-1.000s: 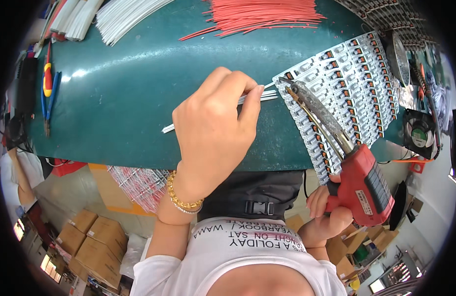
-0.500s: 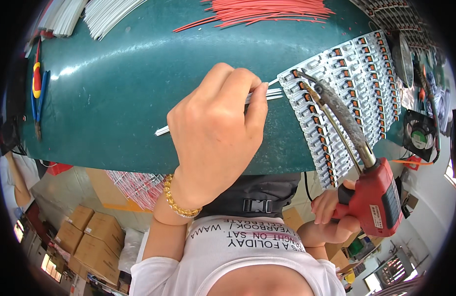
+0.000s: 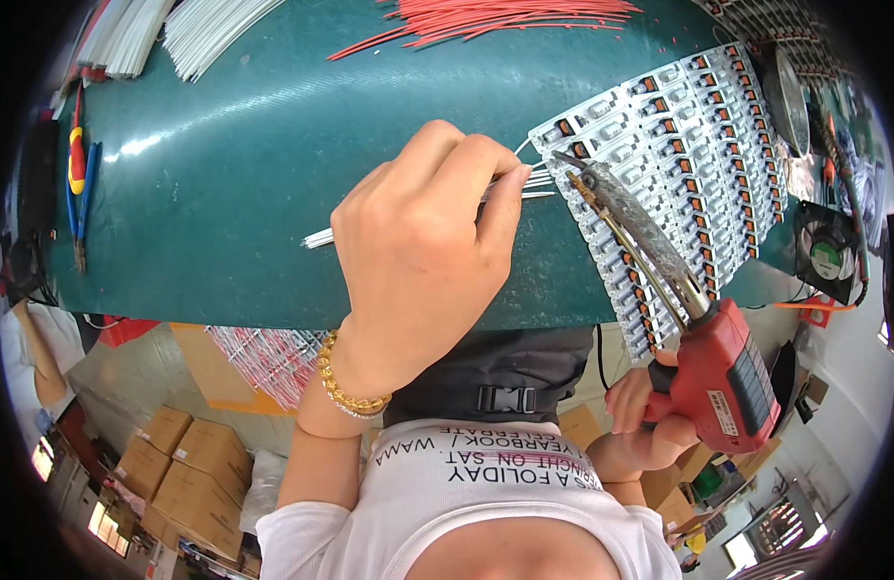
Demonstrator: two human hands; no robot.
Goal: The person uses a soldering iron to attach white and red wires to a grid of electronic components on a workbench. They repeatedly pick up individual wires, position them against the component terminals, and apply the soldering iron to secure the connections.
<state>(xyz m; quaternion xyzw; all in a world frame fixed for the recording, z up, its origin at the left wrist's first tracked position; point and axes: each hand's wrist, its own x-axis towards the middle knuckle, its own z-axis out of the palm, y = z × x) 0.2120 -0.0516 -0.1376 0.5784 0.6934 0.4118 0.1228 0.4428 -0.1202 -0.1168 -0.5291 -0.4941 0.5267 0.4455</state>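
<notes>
My left hand [image 3: 423, 227], wearing a yellow bead bracelet, is closed on a thin bundle of white wires [image 3: 318, 238]. The wire tips show just past my thumb and finger, and one reaches the edge of a panel of small silver parts [image 3: 674, 126] with orange-and-black pieces in rows. Gripped in my right hand [image 3: 650, 425] is a red soldering gun [image 3: 727, 377]. Its dark, crusted tip points up and left, over the panel's near-left corner beside the wire ends. Whether the tip touches a wire, I cannot tell.
Red wires [image 3: 505, 21] lie at the table's far side, with bundles of white wires [image 3: 215, 34] at far left. Red-yellow pliers [image 3: 76, 164] and blue-handled pliers [image 3: 87, 203] lie at the left. A fan [image 3: 826, 253] stands right; cardboard boxes [image 3: 200, 483] are stacked lower left.
The soldering gun has moved left, its tip now nearer the wire ends. The panel has shifted slightly left and away from me in the picture. My left hand keeps its hold on the wires.
</notes>
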